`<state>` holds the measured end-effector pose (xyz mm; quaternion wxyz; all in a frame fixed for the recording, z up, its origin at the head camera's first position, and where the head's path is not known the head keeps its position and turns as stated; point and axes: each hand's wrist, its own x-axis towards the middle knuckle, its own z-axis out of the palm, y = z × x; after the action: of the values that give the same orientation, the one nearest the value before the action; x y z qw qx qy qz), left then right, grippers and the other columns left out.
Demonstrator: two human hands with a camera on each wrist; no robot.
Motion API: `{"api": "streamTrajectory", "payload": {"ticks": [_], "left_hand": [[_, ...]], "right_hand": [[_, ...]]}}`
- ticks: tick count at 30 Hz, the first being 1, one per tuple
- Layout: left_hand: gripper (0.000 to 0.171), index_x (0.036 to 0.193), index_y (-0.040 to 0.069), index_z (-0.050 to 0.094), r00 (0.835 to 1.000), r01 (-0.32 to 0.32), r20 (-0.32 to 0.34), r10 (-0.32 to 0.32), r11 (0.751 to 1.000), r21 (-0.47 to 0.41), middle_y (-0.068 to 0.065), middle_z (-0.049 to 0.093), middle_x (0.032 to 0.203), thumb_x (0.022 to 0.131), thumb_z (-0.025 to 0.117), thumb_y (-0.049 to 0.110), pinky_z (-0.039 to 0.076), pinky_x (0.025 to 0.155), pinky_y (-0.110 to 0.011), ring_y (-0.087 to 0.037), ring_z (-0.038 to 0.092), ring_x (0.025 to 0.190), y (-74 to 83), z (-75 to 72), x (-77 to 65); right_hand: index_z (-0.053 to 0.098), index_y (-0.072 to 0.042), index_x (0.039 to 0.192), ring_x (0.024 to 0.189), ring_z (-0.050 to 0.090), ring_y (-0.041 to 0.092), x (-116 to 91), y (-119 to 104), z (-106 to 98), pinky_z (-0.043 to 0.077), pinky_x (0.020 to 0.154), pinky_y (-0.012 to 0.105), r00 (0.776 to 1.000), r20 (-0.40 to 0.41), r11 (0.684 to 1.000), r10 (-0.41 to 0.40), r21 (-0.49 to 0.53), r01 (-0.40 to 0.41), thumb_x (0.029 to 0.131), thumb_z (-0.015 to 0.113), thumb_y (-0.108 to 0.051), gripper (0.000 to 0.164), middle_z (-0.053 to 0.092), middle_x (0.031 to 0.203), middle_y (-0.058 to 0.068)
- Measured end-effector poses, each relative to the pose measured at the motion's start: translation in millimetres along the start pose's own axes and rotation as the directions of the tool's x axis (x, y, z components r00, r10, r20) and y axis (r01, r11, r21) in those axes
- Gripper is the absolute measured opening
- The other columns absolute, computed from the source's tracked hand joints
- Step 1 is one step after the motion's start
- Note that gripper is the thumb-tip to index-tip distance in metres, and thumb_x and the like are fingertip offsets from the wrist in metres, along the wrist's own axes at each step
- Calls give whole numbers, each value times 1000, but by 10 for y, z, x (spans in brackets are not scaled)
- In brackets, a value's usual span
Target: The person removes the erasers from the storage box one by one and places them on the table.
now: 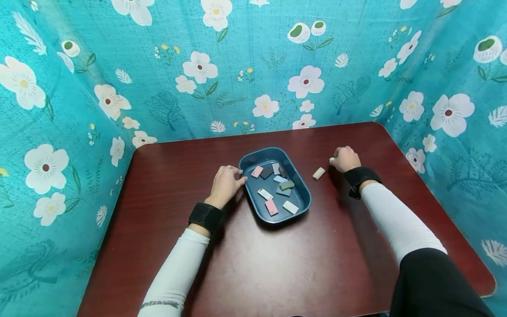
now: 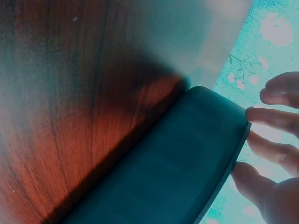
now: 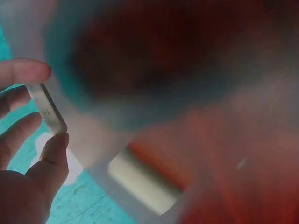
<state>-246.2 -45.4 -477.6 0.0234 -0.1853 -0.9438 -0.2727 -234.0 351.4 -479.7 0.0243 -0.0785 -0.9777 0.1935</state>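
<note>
A dark blue tray [image 1: 256, 210] stands on the table with several small erasers in it: pink, white, grey, dark and a green eraser [image 1: 287, 185]. My left hand [image 1: 225, 185] is at its left side; the thumb and fingertips touch the rim [image 2: 219, 186], fingers loosely bent. Right of the tray, my right hand [image 1: 345, 159] pinches a cream eraser [image 3: 48, 109] between thumb and fingers, mostly hidden by the hand in the head view. Another cream eraser [image 1: 318, 173] lies on the table between the tray and the right hand.
The dark red-brown table [image 1: 174, 176] has rounded corners. A turquoise flowered curtain [image 1: 245, 66] hangs behind it and along both sides. Each wrist wears a black band, such as the right wrist's band [image 1: 361, 179].
</note>
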Motion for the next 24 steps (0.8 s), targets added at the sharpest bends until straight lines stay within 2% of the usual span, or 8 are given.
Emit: {"api": "streamTrajectory", "payload": {"ticks": [3,8,12,15,18,24], "left_hand": [[32,106,7,71,1000,3,-2,-3,1000,0,-8,63,108,83,71,29,41,87,-40,-26,49,104,8,27,-11],[31,105,7,72,999,-14,-34,14,1000,5,-8,65,108,82,72,28,42,87,-40,-26,48,105,0,30,-13],[31,105,6,72,998,-17,-53,17,1000,1,-9,65,106,82,72,28,42,86,-40,-27,48,105,10,24,13],[32,106,7,71,999,-8,-39,8,1000,4,-9,65,108,83,71,29,42,87,-40,-27,47,106,8,24,30],[32,107,6,71,1000,-3,-11,3,1000,8,-10,64,110,83,71,28,42,87,-41,-27,47,107,3,21,27],[31,104,6,72,1000,-15,-26,15,1000,19,-10,65,107,82,73,27,42,85,-42,-27,48,103,13,25,23]], "right_hand": [[60,10,102,90,49,40,-85,88,80,41,80,52,999,35,1000,5,-21,-4,86,60,-14,29,51,99,26],[60,9,103,85,52,40,-131,67,141,43,77,51,1000,23,999,14,-40,-13,85,63,-14,30,48,99,27],[59,10,104,87,48,39,-54,44,75,41,78,50,999,48,999,15,-51,-13,86,62,-15,31,48,99,26],[57,11,107,91,46,39,9,-42,-28,40,78,50,997,77,999,17,-52,-13,87,62,-16,34,49,100,26],[55,11,112,93,48,40,48,-311,-156,41,79,50,996,85,999,-8,-46,12,87,63,-15,37,49,104,27],[44,4,132,112,47,38,135,-1123,-250,39,92,47,985,96,989,-143,-35,147,89,63,-21,53,45,127,25]]}}
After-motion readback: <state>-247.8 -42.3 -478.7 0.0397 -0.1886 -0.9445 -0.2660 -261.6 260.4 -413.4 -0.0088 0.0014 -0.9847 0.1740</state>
